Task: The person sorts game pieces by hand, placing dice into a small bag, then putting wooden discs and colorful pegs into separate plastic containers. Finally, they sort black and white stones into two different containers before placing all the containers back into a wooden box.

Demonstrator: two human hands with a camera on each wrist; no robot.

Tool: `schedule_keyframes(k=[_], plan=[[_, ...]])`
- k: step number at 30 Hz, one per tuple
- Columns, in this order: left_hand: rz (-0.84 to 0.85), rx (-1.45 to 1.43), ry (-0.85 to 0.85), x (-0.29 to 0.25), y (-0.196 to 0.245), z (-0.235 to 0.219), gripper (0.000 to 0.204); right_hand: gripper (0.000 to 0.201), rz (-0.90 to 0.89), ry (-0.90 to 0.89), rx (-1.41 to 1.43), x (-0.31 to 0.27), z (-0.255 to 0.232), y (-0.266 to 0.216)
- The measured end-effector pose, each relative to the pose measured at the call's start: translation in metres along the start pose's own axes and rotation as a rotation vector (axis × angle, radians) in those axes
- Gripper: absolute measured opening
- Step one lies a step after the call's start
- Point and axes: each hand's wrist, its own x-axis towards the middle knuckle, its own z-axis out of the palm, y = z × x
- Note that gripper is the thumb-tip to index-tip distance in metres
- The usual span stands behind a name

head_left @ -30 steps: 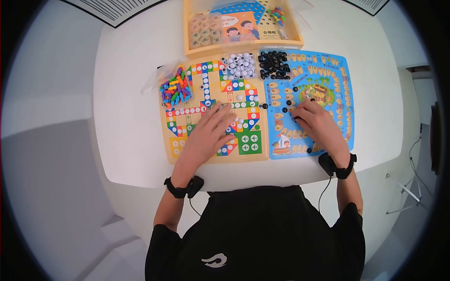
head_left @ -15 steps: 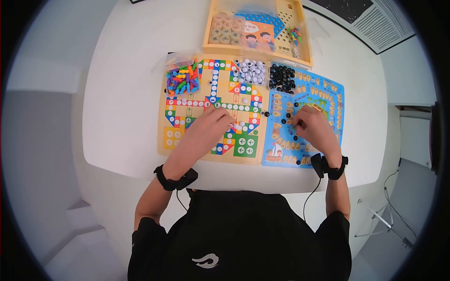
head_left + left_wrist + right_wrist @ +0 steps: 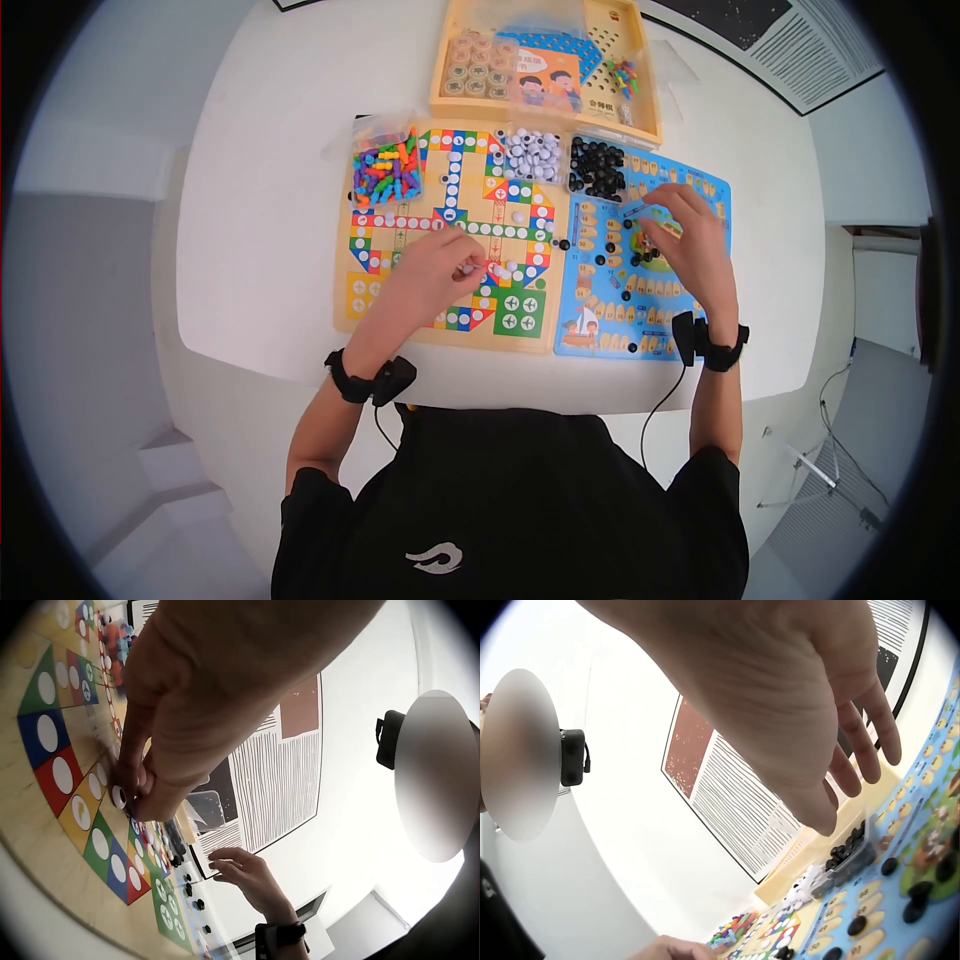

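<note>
My left hand [image 3: 425, 280] is low over the wooden flying-chess board [image 3: 475, 175], thumb and fingers bent together. In the left wrist view they pinch a white round game piece [image 3: 118, 796] close over the coloured squares. More white pieces [image 3: 512, 267] lie just right of the fingertips. Above the blue number-path board [image 3: 575, 290] hovers my right hand [image 3: 697, 250], fingers loosely extended and holding nothing, as the right wrist view [image 3: 855, 742] of the hand shows. Several black game pieces [image 3: 600, 260] are scattered on the blue board under and left of it.
Behind the boards stand a clear box of white pieces [image 3: 532, 155], another of black pieces [image 3: 598, 168] and one of coloured pawns [image 3: 387, 172]. A shallow wooden case [image 3: 655, 90] with round chess discs [image 3: 478, 70] and a booklet [image 3: 548, 75] lies farther back.
My right hand has risen off the blue board and moved away from me, its fingers loosening; black pieces now show where it was. My left hand's spread fingers have drawn together. The head view shifted.
</note>
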Motion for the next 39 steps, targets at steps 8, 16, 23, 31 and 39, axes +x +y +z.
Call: schedule_keyframes(k=[8,16,23,31,39], plan=[[0.038,-0.041,0.040,0.043,0.021,-0.017,0.012,0.074,0.044,-0.194,-0.081,-0.061,0.010,0.002],[0.208,-0.051,0.052,0.147,0.021,-0.013,0.013,0.033,0.035,-0.122,0.045,-0.078,0.028,-0.005],[0.229,0.181,0.033,0.105,0.027,-0.023,0.023,0.016,-0.003,-0.035,0.036,-0.075,0.034,0.006],[0.037,0.273,-0.106,-0.013,0.017,-0.031,0.039,0.015,0.057,-0.218,0.097,-0.043,0.018,0.005],[0.142,0.193,0.025,-0.026,0.002,0.000,0.028,0.016,0.042,-0.050,0.267,0.028,0.015,-0.026]])
